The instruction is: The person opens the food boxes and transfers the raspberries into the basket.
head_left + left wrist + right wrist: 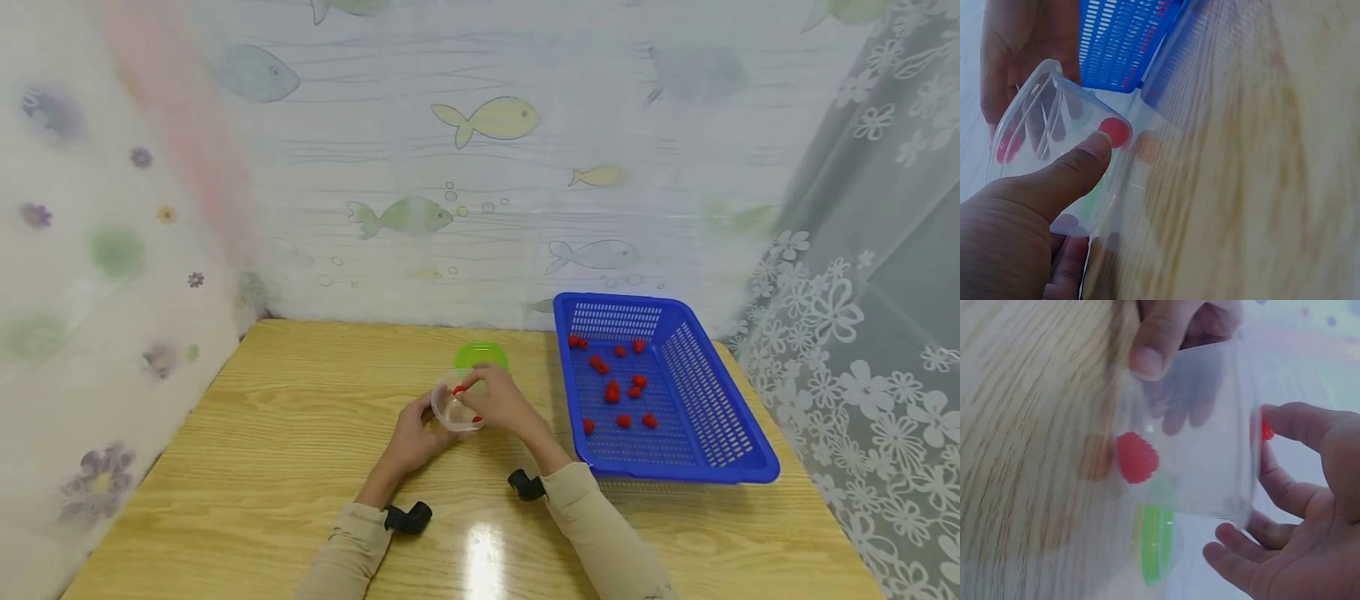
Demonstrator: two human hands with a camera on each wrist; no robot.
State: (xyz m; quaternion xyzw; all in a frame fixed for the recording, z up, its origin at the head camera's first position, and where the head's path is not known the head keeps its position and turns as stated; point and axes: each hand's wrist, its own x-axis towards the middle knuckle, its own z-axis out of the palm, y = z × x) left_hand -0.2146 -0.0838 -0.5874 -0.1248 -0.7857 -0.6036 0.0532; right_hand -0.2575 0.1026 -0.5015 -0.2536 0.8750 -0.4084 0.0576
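Observation:
My left hand (pixel 411 437) grips a clear plastic container (pixel 444 414) by its side, with the thumb along the near wall. Inside, low against the wall, lies a red raspberry (pixel 1137 457), which looks like a toy or real berry. My right hand (pixel 497 403) pinches a second raspberry (pixel 460 389) between thumb and fingertips, right at the container's open rim. Its other fingers spread beside the rim in the right wrist view. Just behind the container lies a green lid (pixel 480 355), partly hidden by the right hand.
On the right stands a blue perforated basket (pixel 720 392) with several raspberries (pixel 612 392) scattered over its floor. The wooden table (pixel 300 417) ends at a fish-patterned curtain (pixel 405 275) behind. Black wrist cameras (pixel 408 518) sit on both forearms.

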